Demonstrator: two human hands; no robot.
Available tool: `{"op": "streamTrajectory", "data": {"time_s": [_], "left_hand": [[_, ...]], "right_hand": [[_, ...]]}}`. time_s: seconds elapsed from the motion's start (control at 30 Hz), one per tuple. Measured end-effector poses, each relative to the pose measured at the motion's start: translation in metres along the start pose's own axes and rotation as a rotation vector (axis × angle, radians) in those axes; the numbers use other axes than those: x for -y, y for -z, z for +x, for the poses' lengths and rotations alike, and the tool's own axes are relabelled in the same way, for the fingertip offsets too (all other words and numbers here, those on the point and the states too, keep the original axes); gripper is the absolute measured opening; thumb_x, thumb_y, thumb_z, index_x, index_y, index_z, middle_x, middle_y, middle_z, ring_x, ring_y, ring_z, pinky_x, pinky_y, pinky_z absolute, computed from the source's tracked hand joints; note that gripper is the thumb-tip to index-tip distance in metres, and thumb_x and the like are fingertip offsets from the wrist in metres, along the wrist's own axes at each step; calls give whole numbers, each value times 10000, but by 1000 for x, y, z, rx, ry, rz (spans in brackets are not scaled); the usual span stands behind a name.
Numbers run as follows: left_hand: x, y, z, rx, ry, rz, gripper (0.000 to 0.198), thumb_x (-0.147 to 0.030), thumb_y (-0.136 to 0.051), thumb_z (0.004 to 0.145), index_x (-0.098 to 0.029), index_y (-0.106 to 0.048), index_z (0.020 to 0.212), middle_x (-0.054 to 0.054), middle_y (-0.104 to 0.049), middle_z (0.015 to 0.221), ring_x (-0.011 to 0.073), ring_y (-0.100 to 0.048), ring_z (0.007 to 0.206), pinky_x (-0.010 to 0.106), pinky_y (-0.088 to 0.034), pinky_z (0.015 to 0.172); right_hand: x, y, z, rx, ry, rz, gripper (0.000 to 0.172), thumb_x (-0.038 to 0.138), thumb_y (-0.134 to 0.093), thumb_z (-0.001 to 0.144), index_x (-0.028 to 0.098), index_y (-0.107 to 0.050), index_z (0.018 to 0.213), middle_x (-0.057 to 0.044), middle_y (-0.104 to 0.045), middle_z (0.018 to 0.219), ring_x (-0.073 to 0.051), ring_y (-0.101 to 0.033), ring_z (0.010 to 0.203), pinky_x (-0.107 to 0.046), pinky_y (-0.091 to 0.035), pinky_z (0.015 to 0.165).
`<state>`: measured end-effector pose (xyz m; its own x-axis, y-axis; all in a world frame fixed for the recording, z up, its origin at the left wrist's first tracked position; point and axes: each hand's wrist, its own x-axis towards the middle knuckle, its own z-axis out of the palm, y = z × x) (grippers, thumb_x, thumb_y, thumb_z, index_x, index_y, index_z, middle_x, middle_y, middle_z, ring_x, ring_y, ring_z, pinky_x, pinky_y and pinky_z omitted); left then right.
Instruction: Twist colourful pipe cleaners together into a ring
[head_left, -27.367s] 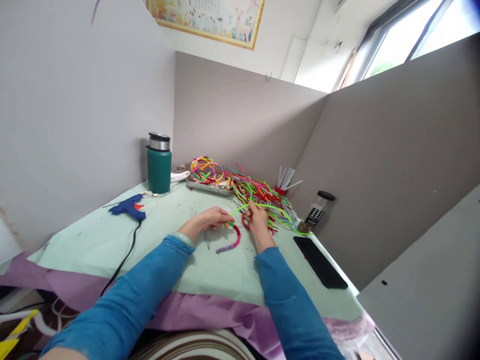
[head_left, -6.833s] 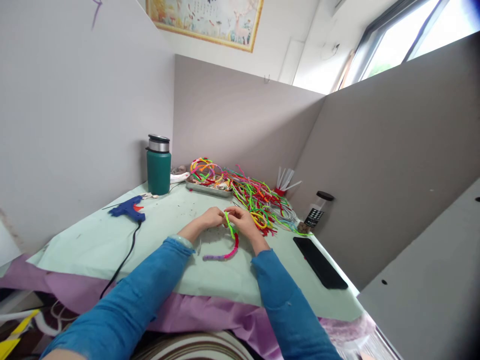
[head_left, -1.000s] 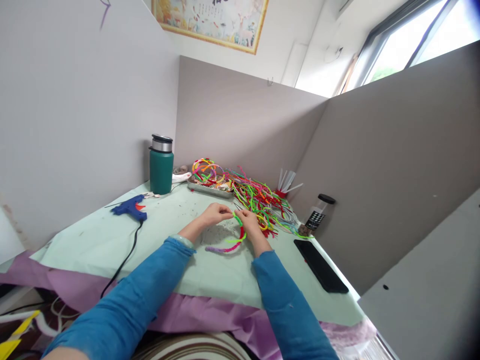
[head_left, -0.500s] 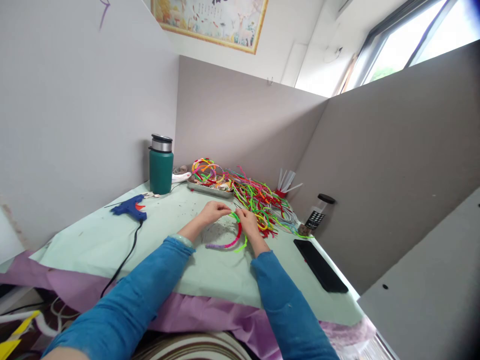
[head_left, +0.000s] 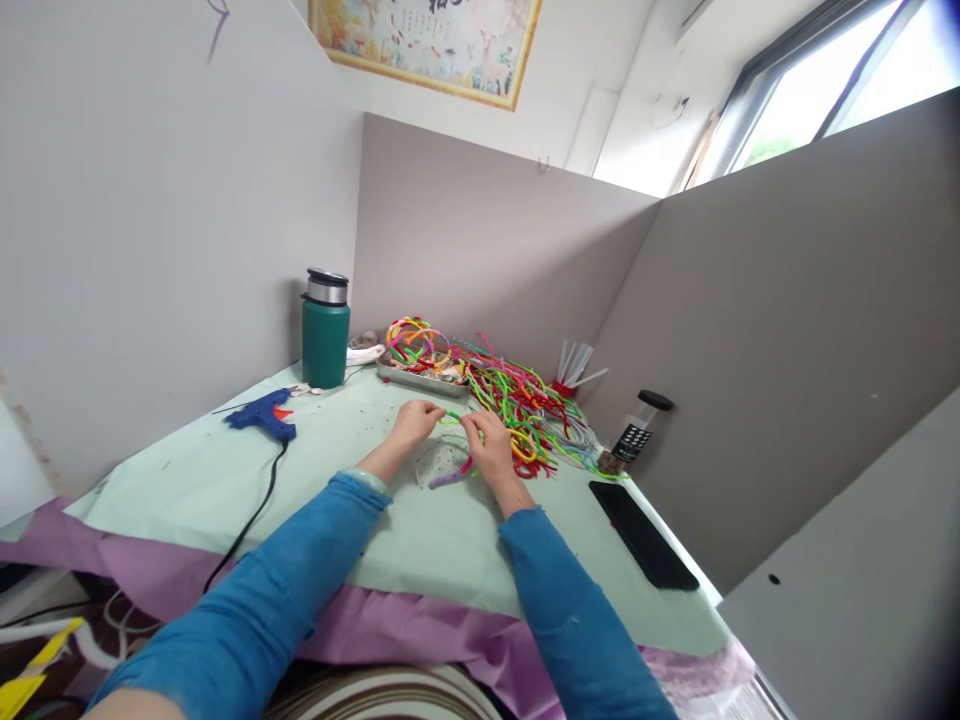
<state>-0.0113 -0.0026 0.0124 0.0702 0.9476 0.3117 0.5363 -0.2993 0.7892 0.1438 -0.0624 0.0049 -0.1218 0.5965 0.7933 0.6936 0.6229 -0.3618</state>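
Observation:
My left hand [head_left: 417,422] pinches one end of a bright green pipe cleaner [head_left: 452,416], fingertips pressed together. Close by on the right, my right hand [head_left: 489,447] grips the same green strand where it meets a curved band wrapped in fuzzy pipe cleaner. A purple and pink length of this band [head_left: 451,477] hangs below my right fingers, just over the table cover. The rest of the band is hidden behind that hand.
A heap of coloured pipe cleaners [head_left: 517,395] lies behind my hands, next to a metal tray [head_left: 424,382]. At left are a blue glue gun [head_left: 262,415] with its cord and a green bottle [head_left: 325,340]. A black phone [head_left: 643,535] and a jar [head_left: 636,435] are at right.
Both hands have shifted slightly left, and a longer green stretch shows between them. The curved band has turned, so its red and pink part is now mostly behind my right hand.

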Motion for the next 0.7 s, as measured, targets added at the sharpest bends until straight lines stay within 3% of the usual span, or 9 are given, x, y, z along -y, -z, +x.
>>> {"op": "streamTrajectory", "data": {"time_s": [0.17, 0.33, 0.53, 0.7], "left_hand": [[0, -1, 0, 16, 30, -66, 243, -349, -588, 679, -132, -696, 688, 15, -574, 524, 132, -489, 578, 224, -333, 526], [-3, -5, -3, 111, 175, -256, 308, -389, -602, 678, -120, -674, 810, -9, -546, 530, 72, -373, 431, 211, -287, 417], [-10, -3, -8, 179, 280, -454, 379, -433, -657, 631, -100, -641, 811, 35, -628, 722, 38, -327, 411, 216, -252, 382], [-13, -1, -10, 271, 311, -549, 322, -426, -658, 640, -121, -573, 695, 3, -569, 593, 31, -294, 389, 213, -222, 381]], "right_hand": [[3, -6, -3, 163, 70, -186, 247, 273, -407, 889, 204, -643, 916, -66, -613, 870, -187, -507, 869, -323, -362, 788], [9, -9, -5, 218, 72, -451, 204, 331, -483, 853, 212, -635, 918, -88, -569, 868, -232, -441, 914, -379, -296, 797], [11, -14, -6, 211, 62, -536, 166, 313, -519, 827, 200, -623, 890, -98, -546, 841, -244, -409, 897, -382, -270, 769], [9, -18, -7, 176, 48, -546, 149, 303, -519, 823, 199, -621, 796, -94, -542, 806, -236, -402, 865, -379, -259, 753]]}}
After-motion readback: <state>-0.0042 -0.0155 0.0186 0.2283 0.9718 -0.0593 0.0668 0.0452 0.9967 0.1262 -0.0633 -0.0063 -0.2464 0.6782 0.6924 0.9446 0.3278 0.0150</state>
